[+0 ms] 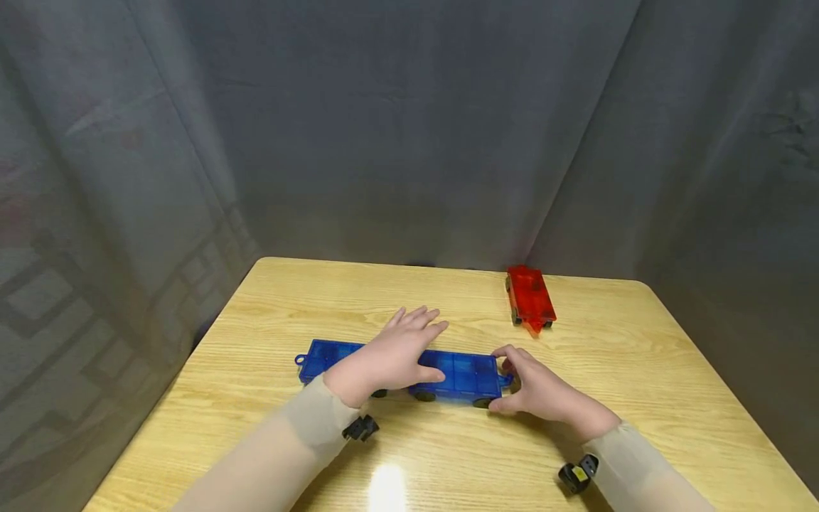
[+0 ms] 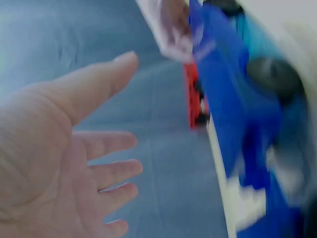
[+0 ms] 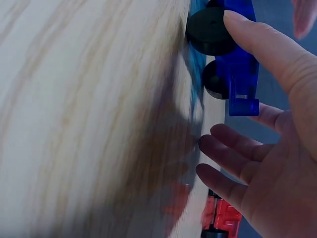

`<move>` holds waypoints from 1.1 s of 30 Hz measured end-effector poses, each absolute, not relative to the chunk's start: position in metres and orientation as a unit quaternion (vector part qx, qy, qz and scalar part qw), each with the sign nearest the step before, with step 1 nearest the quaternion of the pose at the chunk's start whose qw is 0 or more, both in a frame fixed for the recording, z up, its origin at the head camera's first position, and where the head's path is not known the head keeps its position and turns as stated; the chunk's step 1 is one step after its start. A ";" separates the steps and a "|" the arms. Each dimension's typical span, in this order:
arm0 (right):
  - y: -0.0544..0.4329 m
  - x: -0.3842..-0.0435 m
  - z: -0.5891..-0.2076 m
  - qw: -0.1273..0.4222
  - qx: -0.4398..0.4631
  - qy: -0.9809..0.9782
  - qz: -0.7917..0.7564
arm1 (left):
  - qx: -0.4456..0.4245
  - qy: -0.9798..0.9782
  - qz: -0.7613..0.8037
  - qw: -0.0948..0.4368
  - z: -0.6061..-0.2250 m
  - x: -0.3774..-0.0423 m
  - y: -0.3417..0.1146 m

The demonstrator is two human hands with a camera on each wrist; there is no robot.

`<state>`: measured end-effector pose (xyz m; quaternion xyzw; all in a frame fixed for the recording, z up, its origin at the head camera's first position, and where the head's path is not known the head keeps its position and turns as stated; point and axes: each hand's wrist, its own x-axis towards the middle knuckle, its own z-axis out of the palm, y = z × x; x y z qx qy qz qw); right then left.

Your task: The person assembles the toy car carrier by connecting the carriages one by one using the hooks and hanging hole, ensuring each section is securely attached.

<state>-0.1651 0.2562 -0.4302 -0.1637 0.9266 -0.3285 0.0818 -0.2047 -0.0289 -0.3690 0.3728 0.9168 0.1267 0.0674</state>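
Two see-through blue toy wagons with black wheels stand end to end on the table, the right wagon (image 1: 467, 371) and the left wagon (image 1: 326, 355). Above where they meet, my left hand (image 1: 397, 355) is held with straight, spread fingers and hides the joint from the head view. The left wrist view shows its palm (image 2: 54, 168) bare, apart from the wagons. My right hand (image 1: 544, 387) pinches the right wagon's right end across its width. In the right wrist view, the thumb (image 3: 262, 39) is at a front wheel (image 3: 210, 32), near the hitch (image 3: 243, 99); the index finger is partly hidden.
A red toy wagon (image 1: 531, 297) stands near the table's back edge on the right, its hitch facing me. The light wooden table (image 1: 269, 441) is surrounded by grey curtains (image 1: 384, 142). Small black cameras sit on both wrists.
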 end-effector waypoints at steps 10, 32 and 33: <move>0.256 -0.163 -0.437 0.056 -0.202 0.922 -0.326 | 0.424 0.902 0.065 0.056 -0.402 -0.197 0.036; 0.259 -0.167 -0.423 0.125 -0.188 0.916 -0.331 | 0.385 0.901 0.166 0.111 -0.426 -0.199 0.047; 0.261 -0.168 -0.419 0.140 -0.188 0.913 -0.333 | 0.384 0.901 0.165 0.112 -0.426 -0.199 0.047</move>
